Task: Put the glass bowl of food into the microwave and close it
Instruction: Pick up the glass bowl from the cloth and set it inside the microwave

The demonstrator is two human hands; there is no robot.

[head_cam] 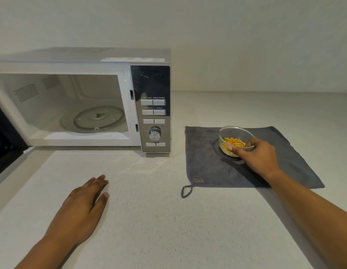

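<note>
A small glass bowl (234,135) holding orange sticks of food sits on a dark grey cloth (203,164) to the right of the microwave (81,57). My right hand (256,156) grips the bowl's near rim, thumb over the edge. The microwave stands at the left with its door (3,140) swung open to the far left; its glass turntable (93,119) is bare. My left hand (85,206) rests flat on the counter in front of the microwave, fingers apart, holding nothing.
The pale speckled counter (159,220) runs to a plain wall behind. The microwave's mirrored control panel (154,109) with buttons and a dial faces me between the cavity and the cloth. A loop tag hangs off the cloth's near-left corner.
</note>
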